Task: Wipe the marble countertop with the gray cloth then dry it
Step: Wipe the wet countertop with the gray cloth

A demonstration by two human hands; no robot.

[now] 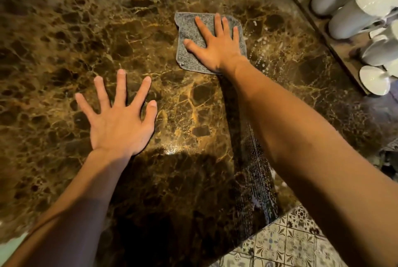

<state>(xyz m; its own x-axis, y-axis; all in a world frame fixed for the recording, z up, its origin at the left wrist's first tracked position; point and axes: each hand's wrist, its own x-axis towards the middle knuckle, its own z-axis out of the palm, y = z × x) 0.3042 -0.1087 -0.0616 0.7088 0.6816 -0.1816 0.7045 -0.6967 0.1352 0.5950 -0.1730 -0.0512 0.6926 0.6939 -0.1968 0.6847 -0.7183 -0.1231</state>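
The brown veined marble countertop (64, 40) fills most of the head view. A gray cloth (187, 27) lies flat on it, right of centre and toward the back. My right hand (217, 44) presses palm-down on the cloth with its fingers spread, covering the cloth's right half. My left hand (120, 120) rests flat on the bare marble to the near left, fingers wide apart and holding nothing. A wet streak with droplets (256, 159) runs under my right forearm from the cloth toward the front edge.
A wooden tray (336, 49) at the back right holds several white cups (349, 23) and a white saucer (373, 80). Patterned floor tiles (286, 243) show beyond the counter's near right corner. Water spots dot the marble between cloth and tray.
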